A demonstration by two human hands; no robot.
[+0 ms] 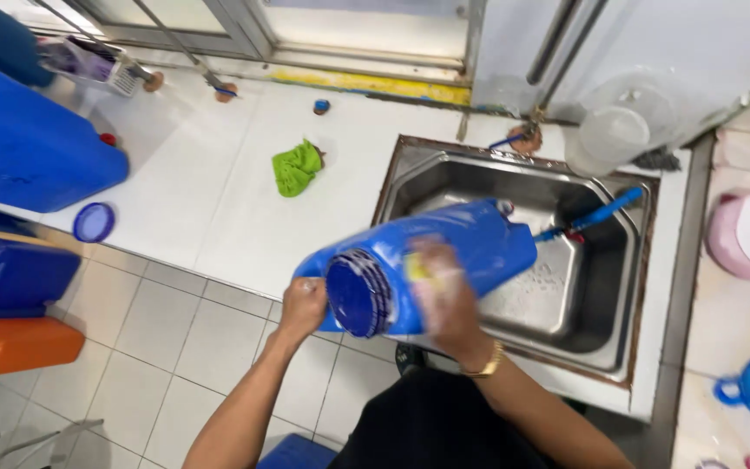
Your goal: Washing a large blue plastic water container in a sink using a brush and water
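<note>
We grip the blue jerrycan (427,260) with our left hand (303,306) at the sink's (596,326) front edge, our right hand (446,291) closed on a yellow sponge (416,267), scrubbing unfinished.

blue jerrycan (444,252) lying on its side over near-left corner of steel sink (566,304) | left hand (303,306) grips its base edge, just left of sink | right hand (444,295), blurred, presses yellow sponge (416,265) on its side | green cloth (297,167) on white counter (201,191), left of sink | blue lid (94,221) farther left, at counter edge
</note>
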